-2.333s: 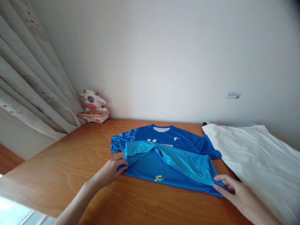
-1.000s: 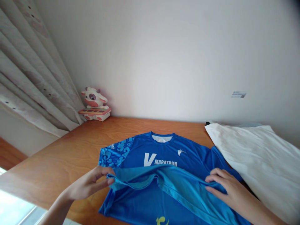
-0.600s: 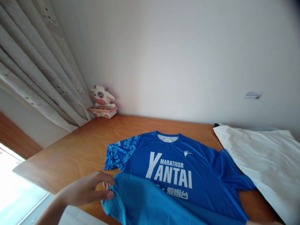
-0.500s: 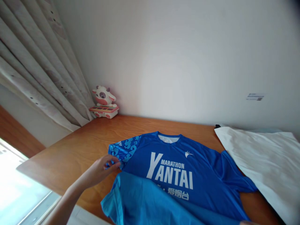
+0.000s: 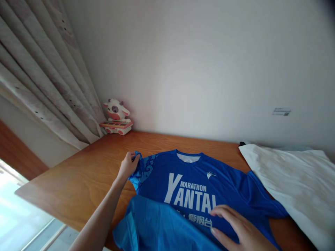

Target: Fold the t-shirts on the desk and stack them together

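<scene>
A blue T-shirt with white "MARATHON YANTAI" lettering lies face up, its collar toward the wall. My left hand pinches the end of its patterned sleeve, which is lifted and bunched at the fingertips. Over the lower front of the shirt lies a folded-up lighter blue piece of cloth; whether it belongs to the same shirt I cannot tell. Above the printed lettering, my right hand is open, thumb and fingers apart, holding nothing. The shirt's bottom edge is hidden.
The wooden tabletop runs back to a pale wall. A cow-shaped toy keyboard stands in the far left corner by a curtain. White cloth lies at the right, close against the shirt's other sleeve.
My left hand has moved up and away to the sleeve's end and now grips it, bending it upward. My right hand has come in from the bottom edge over the shirt.
</scene>
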`<action>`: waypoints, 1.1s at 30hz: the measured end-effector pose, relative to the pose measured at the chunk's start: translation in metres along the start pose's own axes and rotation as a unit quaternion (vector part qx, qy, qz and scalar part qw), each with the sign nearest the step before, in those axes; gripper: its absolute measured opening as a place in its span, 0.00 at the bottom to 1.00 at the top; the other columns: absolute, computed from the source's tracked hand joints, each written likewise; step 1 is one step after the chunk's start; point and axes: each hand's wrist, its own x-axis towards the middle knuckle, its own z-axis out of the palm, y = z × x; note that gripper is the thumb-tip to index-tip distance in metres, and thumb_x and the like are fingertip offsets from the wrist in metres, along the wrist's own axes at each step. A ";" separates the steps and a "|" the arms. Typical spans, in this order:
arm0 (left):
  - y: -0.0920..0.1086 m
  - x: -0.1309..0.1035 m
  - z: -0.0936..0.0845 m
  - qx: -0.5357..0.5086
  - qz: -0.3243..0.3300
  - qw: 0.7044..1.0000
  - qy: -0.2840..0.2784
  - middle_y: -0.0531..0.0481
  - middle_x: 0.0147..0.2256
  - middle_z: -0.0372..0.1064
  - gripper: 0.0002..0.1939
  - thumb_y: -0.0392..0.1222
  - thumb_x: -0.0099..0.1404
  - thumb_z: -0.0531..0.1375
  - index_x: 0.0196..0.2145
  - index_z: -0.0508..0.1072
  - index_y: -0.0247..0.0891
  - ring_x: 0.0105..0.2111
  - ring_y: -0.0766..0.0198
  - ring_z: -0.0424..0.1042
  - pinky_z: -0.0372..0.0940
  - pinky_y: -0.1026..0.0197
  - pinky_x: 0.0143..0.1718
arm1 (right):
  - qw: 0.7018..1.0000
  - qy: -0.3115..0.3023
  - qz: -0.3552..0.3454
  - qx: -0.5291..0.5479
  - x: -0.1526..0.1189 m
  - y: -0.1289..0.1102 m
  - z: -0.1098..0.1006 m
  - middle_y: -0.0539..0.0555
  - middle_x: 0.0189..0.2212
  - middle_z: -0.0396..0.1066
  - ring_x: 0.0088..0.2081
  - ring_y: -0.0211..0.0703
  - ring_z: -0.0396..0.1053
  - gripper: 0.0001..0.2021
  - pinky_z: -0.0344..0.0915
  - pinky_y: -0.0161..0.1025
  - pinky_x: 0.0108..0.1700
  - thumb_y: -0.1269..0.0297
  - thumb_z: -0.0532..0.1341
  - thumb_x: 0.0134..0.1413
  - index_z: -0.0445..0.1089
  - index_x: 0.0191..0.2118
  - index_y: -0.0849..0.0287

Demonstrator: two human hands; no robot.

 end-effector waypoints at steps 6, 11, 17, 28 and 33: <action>0.065 -0.064 0.009 -0.029 0.283 0.953 -0.104 0.50 0.46 0.79 0.09 0.42 0.71 0.55 0.48 0.69 0.47 0.46 0.55 0.79 0.69 0.58 0.47 | 0.998 -0.023 0.003 0.061 0.065 -0.022 0.010 0.57 0.52 0.76 0.53 0.50 0.74 0.20 0.71 0.45 0.53 0.45 0.56 0.65 0.72 0.52 0.51; 0.086 -0.117 0.040 0.108 0.363 0.897 -0.228 0.44 0.44 0.79 0.14 0.32 0.71 0.52 0.49 0.72 0.43 0.44 0.50 0.77 0.69 0.56 0.41 | 0.996 0.071 -0.042 -0.017 0.133 -0.010 0.042 0.61 0.52 0.77 0.54 0.53 0.73 0.20 0.68 0.49 0.56 0.50 0.54 0.68 0.71 0.54 0.56; 0.100 -0.094 0.069 0.128 0.397 0.876 -0.241 0.38 0.46 0.77 0.16 0.33 0.73 0.49 0.50 0.74 0.36 0.47 0.44 0.75 0.67 0.52 0.44 | 0.974 0.130 -0.043 -0.182 0.176 0.007 0.068 0.64 0.64 0.67 0.65 0.61 0.62 0.24 0.56 0.60 0.64 0.52 0.49 0.71 0.68 0.62 0.58; 0.076 -0.026 0.051 -0.154 0.146 0.972 -0.096 0.49 0.36 0.80 0.11 0.48 0.71 0.56 0.39 0.75 0.41 0.33 0.61 0.78 0.68 0.63 0.34 | 0.955 0.179 -0.098 -0.216 0.187 0.004 0.055 0.62 0.54 0.74 0.58 0.53 0.68 0.20 0.60 0.53 0.60 0.58 0.47 0.73 0.74 0.53 0.57; 0.034 -0.009 0.039 -0.047 0.219 0.962 -0.158 0.51 0.32 0.78 0.06 0.41 0.67 0.59 0.37 0.76 0.42 0.31 0.62 0.76 0.64 0.64 0.33 | 0.950 0.100 -0.244 -0.169 0.174 -0.014 0.052 0.60 0.59 0.71 0.59 0.54 0.66 0.23 0.61 0.53 0.61 0.62 0.62 0.61 0.69 0.62 0.53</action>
